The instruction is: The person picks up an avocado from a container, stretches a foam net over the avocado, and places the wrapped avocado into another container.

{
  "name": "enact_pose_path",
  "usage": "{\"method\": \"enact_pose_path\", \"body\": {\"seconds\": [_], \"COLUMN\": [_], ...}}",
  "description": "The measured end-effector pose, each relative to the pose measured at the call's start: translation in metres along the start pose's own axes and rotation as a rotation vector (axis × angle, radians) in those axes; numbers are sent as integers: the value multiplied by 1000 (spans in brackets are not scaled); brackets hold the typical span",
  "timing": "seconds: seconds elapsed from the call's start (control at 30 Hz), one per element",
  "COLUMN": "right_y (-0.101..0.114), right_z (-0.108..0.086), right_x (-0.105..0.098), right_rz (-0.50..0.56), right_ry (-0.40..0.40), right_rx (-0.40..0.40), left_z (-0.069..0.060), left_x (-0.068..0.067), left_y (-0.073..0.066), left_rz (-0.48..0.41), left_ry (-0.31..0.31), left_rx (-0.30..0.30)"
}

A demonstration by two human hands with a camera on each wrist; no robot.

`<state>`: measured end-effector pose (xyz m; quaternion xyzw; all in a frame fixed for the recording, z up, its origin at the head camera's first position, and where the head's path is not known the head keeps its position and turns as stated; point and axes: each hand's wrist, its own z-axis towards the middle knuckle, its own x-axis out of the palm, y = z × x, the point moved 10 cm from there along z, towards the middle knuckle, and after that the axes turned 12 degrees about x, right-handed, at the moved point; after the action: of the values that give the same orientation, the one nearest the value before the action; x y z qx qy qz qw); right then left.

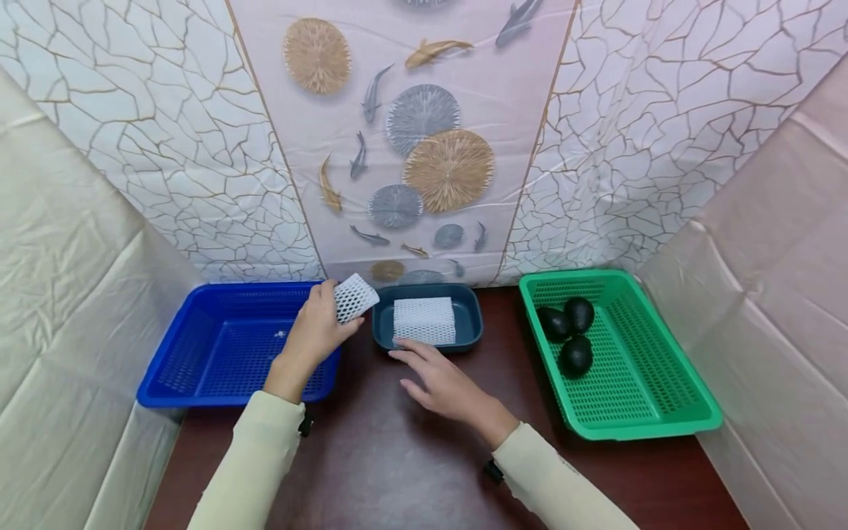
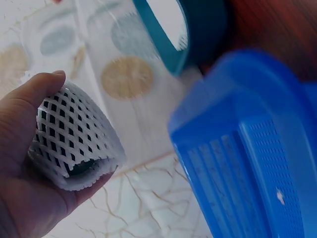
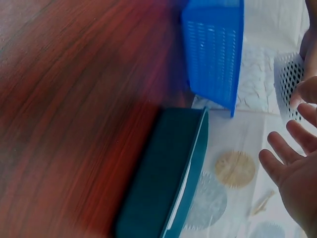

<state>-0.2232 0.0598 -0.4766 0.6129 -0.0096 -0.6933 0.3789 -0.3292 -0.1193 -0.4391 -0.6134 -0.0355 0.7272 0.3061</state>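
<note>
My left hand [image 1: 316, 325] grips a white foam net sleeve [image 1: 355, 298] above the inner right edge of the blue basket. Through the mesh, the left wrist view shows a dark avocado [image 2: 81, 167] inside the sleeve [image 2: 74, 131], with my thumb across its top. My right hand [image 1: 440, 383] is held with fingers spread at the front rim of a dark teal tray [image 1: 472, 342], holding nothing. White foam net sleeves [image 1: 424, 322] lie flat in that tray; how many is unclear. Three dark avocados [image 1: 575, 356] sit in the left part of the green basket [image 1: 652, 368].
The blue basket [image 1: 218, 368] stands at the left, with a small white scrap [image 1: 280, 334] in it. A brown wooden table [image 1: 397, 456] carries everything. Patterned cloth [image 1: 424, 169] hangs close behind the containers, and plain cloth walls rise on both sides.
</note>
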Motion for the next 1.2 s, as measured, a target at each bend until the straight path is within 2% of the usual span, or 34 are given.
{"method": "enact_pose_path", "body": {"seconds": [0.1,0.27,0.4,0.53,0.77,1.0,1.2], "right_y": [12,30,38,42,51,54,59], "right_z": [4,10,19,26,34,33,35], "right_x": [6,23,41,59,86,105,115], "right_rz": [-36,-96,-123,-152,-225,-262,-273], "right_ry": [-1,8,59,116,189,243,244], "right_rx": [-73,-161,-167,-158,-180,-186,-206], "left_z": [2,8,12,14,11,6,-4], "left_x": [-4,-6,-2,5,17,28,22], "left_y": [15,34,51,67,92,112,137], "left_rz": [51,122,86,49,22,11,8], "left_ry": [14,51,119,218,355,392,397], "left_rx": [-29,-31,-80,-141,-261,-310,-365]}}
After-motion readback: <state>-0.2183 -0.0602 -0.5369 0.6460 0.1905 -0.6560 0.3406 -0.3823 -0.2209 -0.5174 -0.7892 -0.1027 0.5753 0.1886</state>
